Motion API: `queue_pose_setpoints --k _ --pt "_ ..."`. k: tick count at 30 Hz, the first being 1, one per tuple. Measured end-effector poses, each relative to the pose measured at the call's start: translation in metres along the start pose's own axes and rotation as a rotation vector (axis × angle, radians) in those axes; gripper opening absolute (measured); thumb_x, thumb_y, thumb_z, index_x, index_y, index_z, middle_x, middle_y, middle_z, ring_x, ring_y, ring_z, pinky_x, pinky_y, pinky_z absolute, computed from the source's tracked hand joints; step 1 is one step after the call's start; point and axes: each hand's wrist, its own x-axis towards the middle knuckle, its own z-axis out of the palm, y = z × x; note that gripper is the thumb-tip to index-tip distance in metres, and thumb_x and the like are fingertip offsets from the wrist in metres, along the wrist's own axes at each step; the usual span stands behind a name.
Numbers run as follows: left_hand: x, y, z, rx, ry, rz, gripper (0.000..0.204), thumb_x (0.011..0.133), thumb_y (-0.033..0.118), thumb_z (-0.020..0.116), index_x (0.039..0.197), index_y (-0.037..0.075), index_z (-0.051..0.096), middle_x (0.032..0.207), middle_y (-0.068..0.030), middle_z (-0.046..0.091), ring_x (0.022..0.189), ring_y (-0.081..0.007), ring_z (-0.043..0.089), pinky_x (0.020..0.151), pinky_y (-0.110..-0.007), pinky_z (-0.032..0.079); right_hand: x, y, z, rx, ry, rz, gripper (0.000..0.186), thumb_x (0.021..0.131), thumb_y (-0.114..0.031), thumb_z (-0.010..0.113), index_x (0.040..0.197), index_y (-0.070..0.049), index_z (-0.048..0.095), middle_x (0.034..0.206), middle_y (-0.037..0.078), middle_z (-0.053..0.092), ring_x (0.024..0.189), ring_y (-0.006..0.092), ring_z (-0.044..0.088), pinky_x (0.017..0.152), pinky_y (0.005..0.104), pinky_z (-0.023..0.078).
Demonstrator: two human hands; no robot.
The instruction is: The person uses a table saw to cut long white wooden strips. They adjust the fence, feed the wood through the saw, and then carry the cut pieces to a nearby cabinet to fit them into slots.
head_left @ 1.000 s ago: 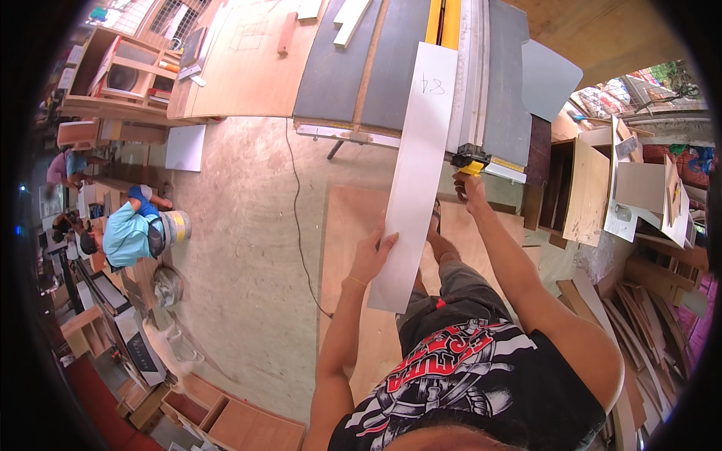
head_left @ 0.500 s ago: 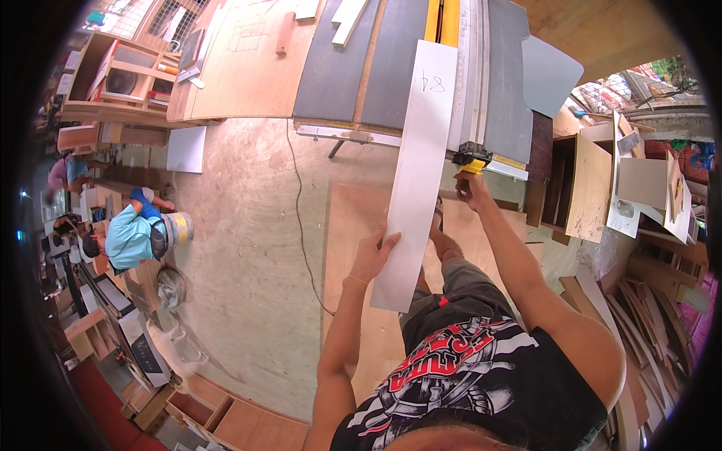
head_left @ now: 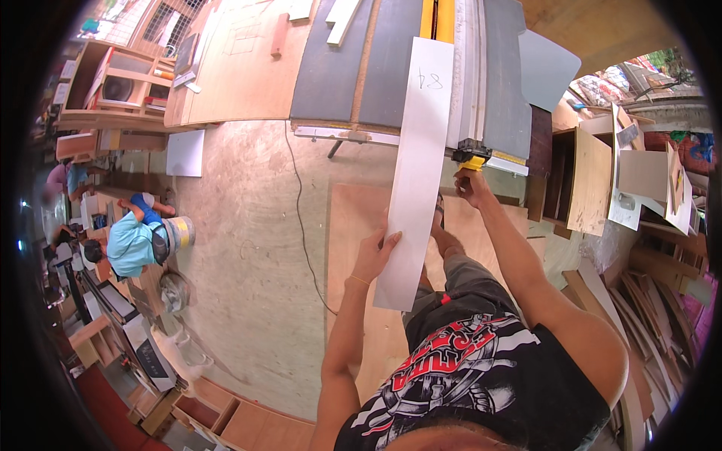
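Note:
My left hand [head_left: 380, 249] grips the left edge of a long white board [head_left: 415, 173] near its lower end, thumb on the top face. The board has a handwritten mark and lies tilted lengthwise onto the grey saw table [head_left: 385, 90], its far end beside a yellow strip [head_left: 444, 19]. Right of it runs a metal rail fence [head_left: 470, 75] with a black-and-yellow lock [head_left: 472, 154] at the near end. My right hand [head_left: 469, 184] is at that yellow handle, fingers curled on it; their tips are partly hidden.
A plywood worktop [head_left: 226, 68] adjoins the saw on the left. A black cable [head_left: 299, 218] crosses the floor beside a plywood sheet [head_left: 353, 218]. A person in light blue [head_left: 131, 244] sits at left; another stands behind. Wooden cabinets and offcuts [head_left: 639, 316] crowd the right.
The board and my left hand have edged slightly forward, so the board's far end sits a little higher over the table. My right hand stays at the lock.

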Motion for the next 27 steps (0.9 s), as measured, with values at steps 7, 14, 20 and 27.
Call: queue_pose_setpoints --k 7,14,20,27 --pt "0.001 0.000 0.002 0.018 0.006 0.005 0.067 0.101 0.023 0.060 0.159 0.011 0.029 0.127 -0.0172 0.068 0.108 -0.0151 0.064 0.095 -0.031 0.051 -0.011 -0.008 0.002 -0.009 -0.048 0.023 0.011 0.085 -0.017 0.073 0.089 -0.012 0.065 0.078 -0.002 0.057 0.073 0.0117 0.057 0.067 0.0327 0.046" --pt "0.004 0.004 0.003 0.045 0.010 0.026 0.067 0.102 0.022 0.060 0.158 0.007 0.028 0.129 -0.0176 0.066 0.109 -0.0161 0.064 0.097 -0.031 0.050 -0.043 -0.015 -0.036 -0.060 -0.221 0.059 0.031 0.093 -0.025 0.072 0.120 -0.014 0.061 0.100 -0.001 0.061 0.091 0.0132 0.058 0.085 0.0343 0.049" --pt "0.006 -0.009 0.006 0.029 0.039 0.048 0.064 0.100 0.020 0.061 0.157 0.010 0.032 0.117 -0.0225 0.070 0.104 -0.0221 0.069 0.092 -0.034 0.052 -0.038 -0.033 -0.129 -0.322 0.241 -0.126 0.041 0.099 -0.032 0.063 0.133 -0.012 0.052 0.115 0.005 0.065 0.104 0.0168 0.061 0.089 0.0344 0.050" --pt "0.003 0.005 0.004 0.102 0.010 -0.072 0.069 0.101 0.015 0.060 0.158 0.001 0.024 0.110 -0.0055 0.064 0.091 -0.0100 0.056 0.086 -0.024 0.047 0.012 -0.098 -0.144 -0.329 0.200 -0.576 0.039 0.102 -0.014 0.053 0.140 -0.005 0.054 0.126 0.010 0.067 0.110 0.0183 0.064 0.093 0.0296 0.050"
